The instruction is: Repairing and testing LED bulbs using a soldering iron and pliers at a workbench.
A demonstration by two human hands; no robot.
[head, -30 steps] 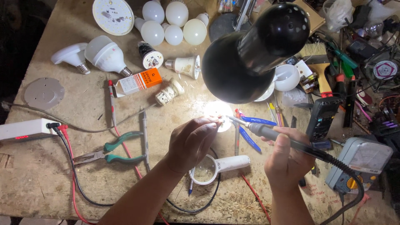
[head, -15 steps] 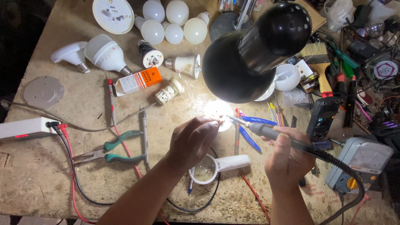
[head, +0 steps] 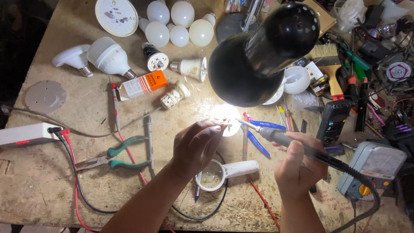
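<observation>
Two hands work at the middle of the frame under a black lamp shade, which hangs low so its light falls right on the job. Nearest, lower centre, a white magnifying glass lies on the surface just below the hands, handy for close looks. Left hand is curled, fingertips pinching a small bright part and holding it up into the glare; too washed out to tell what it is. Right hand is clenched round the grip of a soldering iron, pen-style, tip angled up-left to meet the part, cord trailing off to lower right. Blue pens sit just beyond the iron. Left of centre, green-handled pliers and red and black probe leads run to a white box at the left edge. Right side, a grey meter and black multimeter stay within reach. Farther up, an orange-white carton and several white bulbs are pushed to the upper left, clear of the work spot.
</observation>
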